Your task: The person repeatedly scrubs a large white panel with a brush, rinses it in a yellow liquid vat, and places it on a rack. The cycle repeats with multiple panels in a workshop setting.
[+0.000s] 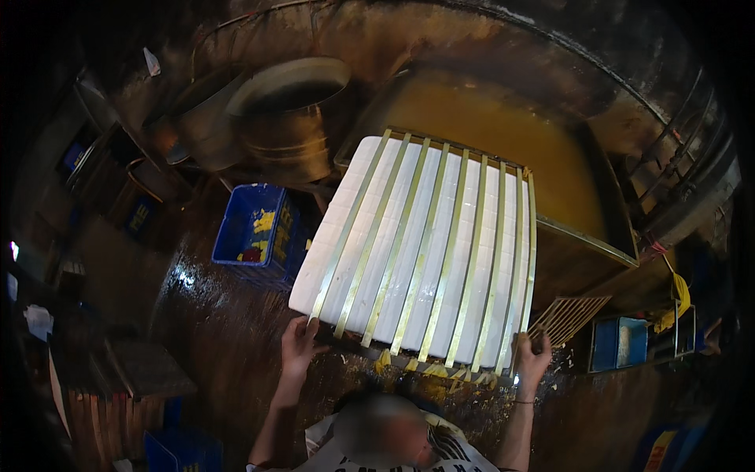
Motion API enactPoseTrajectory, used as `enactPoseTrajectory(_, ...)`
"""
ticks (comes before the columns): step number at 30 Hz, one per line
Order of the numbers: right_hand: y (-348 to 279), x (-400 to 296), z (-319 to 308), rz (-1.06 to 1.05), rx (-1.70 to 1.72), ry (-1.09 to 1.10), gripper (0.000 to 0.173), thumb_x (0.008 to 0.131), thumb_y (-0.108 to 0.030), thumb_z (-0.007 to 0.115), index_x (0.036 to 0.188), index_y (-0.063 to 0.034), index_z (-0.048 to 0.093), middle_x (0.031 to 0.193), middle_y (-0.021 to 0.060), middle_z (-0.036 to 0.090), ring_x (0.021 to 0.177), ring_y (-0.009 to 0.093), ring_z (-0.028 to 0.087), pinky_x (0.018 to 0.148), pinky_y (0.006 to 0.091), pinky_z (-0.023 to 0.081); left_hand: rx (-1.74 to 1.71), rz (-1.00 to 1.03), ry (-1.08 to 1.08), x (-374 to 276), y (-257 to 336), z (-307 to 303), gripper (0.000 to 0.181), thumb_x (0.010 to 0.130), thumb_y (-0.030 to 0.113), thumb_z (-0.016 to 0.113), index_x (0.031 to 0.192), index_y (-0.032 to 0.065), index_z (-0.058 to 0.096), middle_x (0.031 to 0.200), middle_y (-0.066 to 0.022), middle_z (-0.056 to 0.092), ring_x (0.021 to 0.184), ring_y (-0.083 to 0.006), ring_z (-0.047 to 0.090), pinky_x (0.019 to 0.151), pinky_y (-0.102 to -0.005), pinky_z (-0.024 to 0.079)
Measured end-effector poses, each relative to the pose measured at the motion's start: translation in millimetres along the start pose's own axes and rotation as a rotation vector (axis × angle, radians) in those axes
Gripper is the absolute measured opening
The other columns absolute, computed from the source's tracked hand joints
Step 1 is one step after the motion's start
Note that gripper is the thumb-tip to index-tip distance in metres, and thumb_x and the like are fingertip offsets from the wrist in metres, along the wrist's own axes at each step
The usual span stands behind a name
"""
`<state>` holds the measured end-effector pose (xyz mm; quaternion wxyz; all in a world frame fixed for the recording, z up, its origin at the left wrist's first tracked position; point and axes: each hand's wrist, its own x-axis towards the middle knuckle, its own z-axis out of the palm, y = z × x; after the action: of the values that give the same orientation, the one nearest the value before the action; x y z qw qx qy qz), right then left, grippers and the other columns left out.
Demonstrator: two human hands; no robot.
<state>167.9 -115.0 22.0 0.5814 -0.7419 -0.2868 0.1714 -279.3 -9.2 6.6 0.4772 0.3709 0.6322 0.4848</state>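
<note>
A large slab of white blocks, scored in a grid, (330,253) lies under a slatted rack (436,236) with pale yellowish strips. My left hand (299,342) grips the rack's near left corner, thumb and fingers pinched at the end of a strip. At the near right corner, my right hand (532,354) holds the rack's edge. Several yellow shreds hang from the near edge between the hands. The slab's far end reaches over the edge of a big vat. What bears the slab from below is hidden.
Beyond stands the vat (590,241) of brownish liquid. A round metal drum (283,135) and a blue crate (248,259) with yellow scraps are at left. Another slatted rack (569,318) and a light blue bin (619,342) sit at right. Stacked boards (112,419) stand at lower left.
</note>
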Motion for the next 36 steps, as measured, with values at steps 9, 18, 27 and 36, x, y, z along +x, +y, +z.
enactPoseTrajectory(9, -130, -73, -5, -0.276, -0.310, -0.898, 0.031, 0.084, 0.003, 0.062, 0.115, -0.0016, 0.064, 0.100, 0.0122, 0.064, 0.091, 0.018, 0.062, 0.079, 0.0336, 0.049, 0.532, 0.870, -0.554, -67, 107, 88, 0.033, 0.088, 0.021, 0.072, 0.114, 0.0040, 0.062, 0.116, -0.0152, 0.060, 0.111, -0.0257, 0.058, 0.092, -0.0354, 0.047)
enactPoseTrajectory(18, -147, -106, 0, -0.081, 0.169, -0.808, 0.037, 0.086, -0.011, 0.069, 0.120, 0.0036, 0.065, 0.116, 0.0184, 0.069, 0.108, 0.027, 0.065, 0.097, 0.0367, 0.048, 0.313, 0.239, -1.170, -70, 74, 124, 0.015, 0.089, 0.012, 0.067, 0.093, -0.0025, 0.067, 0.083, -0.0125, 0.069, 0.076, -0.0183, 0.069, 0.069, -0.0307, 0.054)
enactPoseTrajectory(27, -145, 131, 57, -0.350, -0.037, -0.235, 0.018, 0.096, -0.014, 0.061, 0.101, 0.0026, 0.065, 0.075, 0.0004, 0.059, 0.072, 0.006, 0.051, 0.064, 0.0239, 0.045, 0.807, 1.151, -0.641, 61, 101, 225, 0.070, 0.079, 0.047, 0.075, 0.127, -0.0004, 0.059, 0.138, -0.0161, 0.054, 0.134, -0.0379, 0.044, 0.109, -0.0543, 0.036)
enactPoseTrajectory(36, -132, 364, 184, -0.590, -0.521, -0.289, 0.017, 0.086, -0.020, 0.065, 0.090, -0.0030, 0.068, 0.080, 0.0217, 0.067, 0.079, 0.043, 0.064, 0.071, 0.0436, 0.052, 1.127, 1.042, -0.621, 95, 97, 228, 0.106, 0.062, 0.076, 0.071, 0.138, 0.0049, 0.054, 0.153, -0.0083, 0.041, 0.150, -0.0357, 0.016, 0.113, -0.0723, 0.002)
